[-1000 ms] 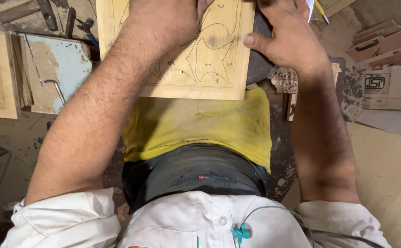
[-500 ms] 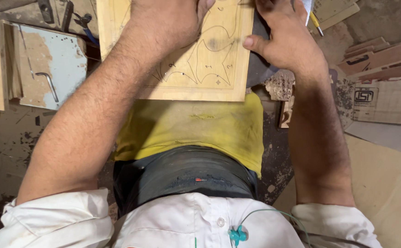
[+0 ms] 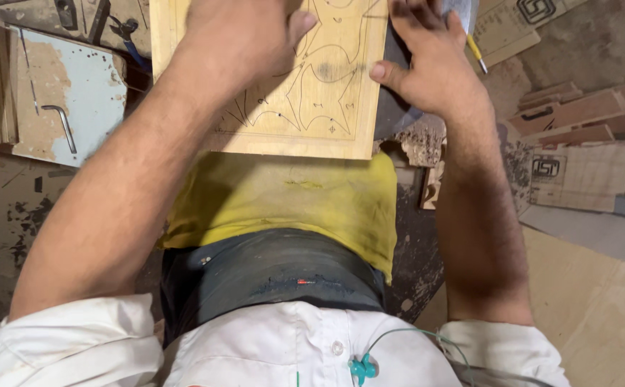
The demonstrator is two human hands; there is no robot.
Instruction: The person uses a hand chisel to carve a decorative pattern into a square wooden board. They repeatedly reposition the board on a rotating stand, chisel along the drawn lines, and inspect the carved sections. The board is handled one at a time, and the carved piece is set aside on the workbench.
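Hands: left hand (image 3: 237,39) flat on pale wooden panel (image 3: 327,115) bearing drawn curves, lying over yellow cloth (image 3: 284,204); right hand (image 3: 427,61) grips its right edge. Brown cardboard pieces (image 3: 577,172) with dark square emblems at right.

A woodworking shop, by every sign. Pale wooden panel (image 3: 312,107) pencilled with a curling ornamental pattern, ready for carving. Offcuts and plywood scraps (image 3: 577,158) strewn at the right, a carved wood fragment (image 3: 421,140) just beside the panel. Worn, paint-chipped blue board (image 3: 69,100) bearing a bent metal hex key (image 3: 60,123). Dusty, stained floor (image 3: 11,215).
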